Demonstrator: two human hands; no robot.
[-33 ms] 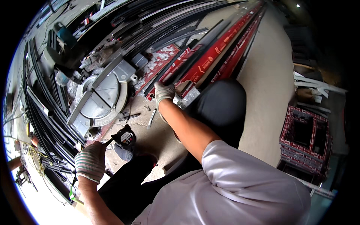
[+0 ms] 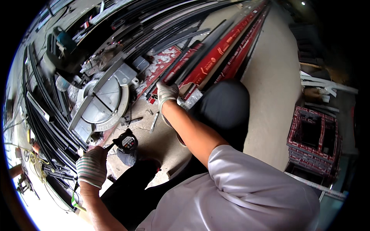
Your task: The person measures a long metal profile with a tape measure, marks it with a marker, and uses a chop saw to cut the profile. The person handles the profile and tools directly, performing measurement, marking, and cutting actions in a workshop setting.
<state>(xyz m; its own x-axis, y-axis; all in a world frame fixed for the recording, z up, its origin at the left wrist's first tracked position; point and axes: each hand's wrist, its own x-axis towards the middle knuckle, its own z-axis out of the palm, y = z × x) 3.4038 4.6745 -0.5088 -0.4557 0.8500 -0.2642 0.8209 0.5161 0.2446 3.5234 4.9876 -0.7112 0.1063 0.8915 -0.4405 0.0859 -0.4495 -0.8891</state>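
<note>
My right hand (image 2: 167, 91), in a striped work glove, grips the near end of a long dark metal profile (image 2: 204, 54). The profile lies among red-wrapped profiles (image 2: 221, 48) that run away to the upper right. My left hand (image 2: 91, 166), also gloved, is closed low at the left. It holds a short dark piece that leads to a black tape measure (image 2: 127, 142), which rests just right of the fist. A marker (image 2: 154, 121) lies on the concrete floor between my hands.
A mitre saw with a round grey table (image 2: 102, 101) stands left of my right hand. Bundles of black profiles (image 2: 46, 127) curve along the left. My dark-trousered knees (image 2: 225, 106) are below. A red crate-like stack (image 2: 314, 134) stands at the right.
</note>
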